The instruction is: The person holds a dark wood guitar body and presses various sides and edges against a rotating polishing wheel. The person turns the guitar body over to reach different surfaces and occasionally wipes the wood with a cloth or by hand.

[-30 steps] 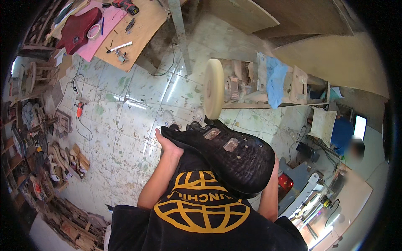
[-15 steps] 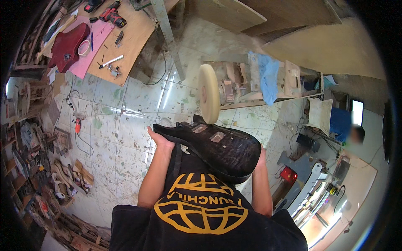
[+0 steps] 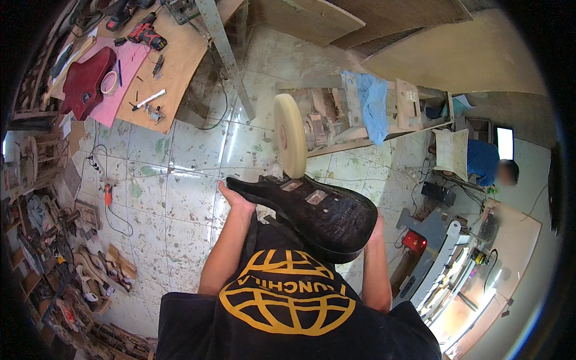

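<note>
A glossy black electric guitar body [image 3: 339, 225] with two rectangular cut-outs is held between my hands in front of my chest. My left hand [image 3: 237, 201] supports its narrow, pointed left end, with part of the fingers hidden beneath. At the rounded right end my right hand [image 3: 377, 230] grips the edge, its fingers mostly out of sight behind the body. The rim of a pale buffing wheel [image 3: 289, 135] meets or nearly meets the far edge of the body, near one cut-out; whether they touch I cannot tell.
Behind the wheel runs a wooden stand [image 3: 354, 135] with a blue cloth [image 3: 373, 99] over it. On the table at the far left lie a red guitar body [image 3: 87, 83] and a cordless drill [image 3: 147, 33]. An orange corded tool [image 3: 108, 195] rests on the floor. Another person [image 3: 482, 162] is at right.
The wheel, stand and table sit further left in the picture, as the view has shifted. Against the wheel, the black guitar body has slid slightly right, still in both hands.
</note>
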`<state>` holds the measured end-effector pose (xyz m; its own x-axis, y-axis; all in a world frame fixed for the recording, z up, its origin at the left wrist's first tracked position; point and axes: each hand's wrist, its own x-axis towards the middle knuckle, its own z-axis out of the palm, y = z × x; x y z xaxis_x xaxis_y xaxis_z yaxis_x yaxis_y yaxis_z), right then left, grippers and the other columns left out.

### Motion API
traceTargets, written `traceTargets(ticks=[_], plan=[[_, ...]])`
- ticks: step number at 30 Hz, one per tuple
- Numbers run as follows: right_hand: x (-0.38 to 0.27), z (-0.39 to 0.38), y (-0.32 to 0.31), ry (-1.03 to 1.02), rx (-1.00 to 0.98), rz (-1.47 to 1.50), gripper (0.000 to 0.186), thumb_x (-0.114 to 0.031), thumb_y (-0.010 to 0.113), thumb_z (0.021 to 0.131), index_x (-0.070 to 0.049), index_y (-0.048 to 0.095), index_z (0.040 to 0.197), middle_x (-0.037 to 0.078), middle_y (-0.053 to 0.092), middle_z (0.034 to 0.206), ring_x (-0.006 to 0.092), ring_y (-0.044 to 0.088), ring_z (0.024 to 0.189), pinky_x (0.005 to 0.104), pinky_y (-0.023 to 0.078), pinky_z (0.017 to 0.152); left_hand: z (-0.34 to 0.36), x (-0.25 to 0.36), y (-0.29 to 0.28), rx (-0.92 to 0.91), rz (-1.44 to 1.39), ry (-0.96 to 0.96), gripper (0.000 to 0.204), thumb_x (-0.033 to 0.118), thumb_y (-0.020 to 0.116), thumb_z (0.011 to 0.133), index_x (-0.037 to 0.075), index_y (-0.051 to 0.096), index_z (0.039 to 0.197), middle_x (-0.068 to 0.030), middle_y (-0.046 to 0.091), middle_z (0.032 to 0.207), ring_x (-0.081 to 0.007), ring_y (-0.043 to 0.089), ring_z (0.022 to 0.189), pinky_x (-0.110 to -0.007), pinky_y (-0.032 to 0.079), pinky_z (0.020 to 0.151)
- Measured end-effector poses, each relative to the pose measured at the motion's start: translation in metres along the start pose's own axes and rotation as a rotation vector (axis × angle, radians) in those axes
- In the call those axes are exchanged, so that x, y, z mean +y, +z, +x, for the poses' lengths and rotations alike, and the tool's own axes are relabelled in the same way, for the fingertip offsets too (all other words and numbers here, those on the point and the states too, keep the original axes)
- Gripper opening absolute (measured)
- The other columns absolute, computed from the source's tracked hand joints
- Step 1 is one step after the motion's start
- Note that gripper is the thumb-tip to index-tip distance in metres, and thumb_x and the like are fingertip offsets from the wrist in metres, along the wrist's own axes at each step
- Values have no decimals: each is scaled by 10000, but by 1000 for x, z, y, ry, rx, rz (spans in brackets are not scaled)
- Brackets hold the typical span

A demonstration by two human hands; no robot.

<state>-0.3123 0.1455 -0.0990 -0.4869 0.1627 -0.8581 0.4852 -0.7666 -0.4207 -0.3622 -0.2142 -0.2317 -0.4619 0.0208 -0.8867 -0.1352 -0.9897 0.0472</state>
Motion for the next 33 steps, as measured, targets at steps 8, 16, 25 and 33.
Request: traceTargets(ticks=[8,16,25,33], plan=[[16,9,11,-2,-60,3,431,-274,313,951,26,617,1010,193,653,1008,333,629,887,447,512,847,-29,22,16,96,24,53,815,685,231,851,100,373,1400,-159,403,1414,-373,399,1264,-543,293,1054],[10,-13,13,32,-71,30,471,-324,306,943,15,609,1068,204,640,1064,354,605,975,471,473,912,-45,22,15,91,24,41,823,693,255,841,92,386,1387,-160,431,1390,-367,423,1246,-529,312,1048],[14,-19,12,28,-112,66,528,-386,272,956,8,584,1118,208,614,1120,364,596,985,481,461,926,-49,30,8,95,-29,4,843,711,267,827,94,387,1389,-170,421,1396,-389,414,1250,-544,298,1050],[5,-45,3,-21,-61,64,502,-355,283,972,23,578,1118,199,624,1097,355,602,976,473,467,924,-57,16,8,35,-35,-45,845,718,283,818,108,388,1393,-162,423,1396,-382,406,1252,-537,298,1049]])
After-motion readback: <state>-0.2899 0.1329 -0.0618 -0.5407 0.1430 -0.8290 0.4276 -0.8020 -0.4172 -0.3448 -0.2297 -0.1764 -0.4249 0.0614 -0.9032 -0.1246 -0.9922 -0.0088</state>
